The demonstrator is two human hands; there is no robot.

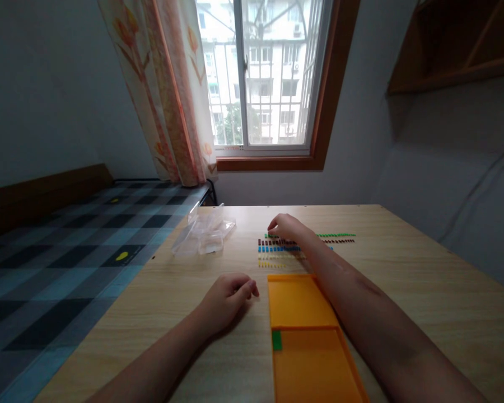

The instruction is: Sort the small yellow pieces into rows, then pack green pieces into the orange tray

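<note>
My right hand (289, 227) reaches across the table to the left end of a row of small green pieces (336, 235). Its fingertips are pinched together there; whatever lies between them is hidden. Below that row run lines of dark brown pieces (265, 242), blue pieces (269, 249), pale pieces (273, 257) and yellow pieces (269, 263). My left hand (234, 294) rests on the table with curled fingers and nothing visible in them, left of an orange tray (302, 302) with two sections. One green tile (276, 340) lies in the nearer section, against its upper left corner.
Several clear plastic boxes (210, 235) are heaped at the back left of the wooden table (403, 268). A bed with a checked cover (79, 268) adjoins the left side. Beyond the table's far edge is a wall with a window (273, 78) and a curtain (172, 89).
</note>
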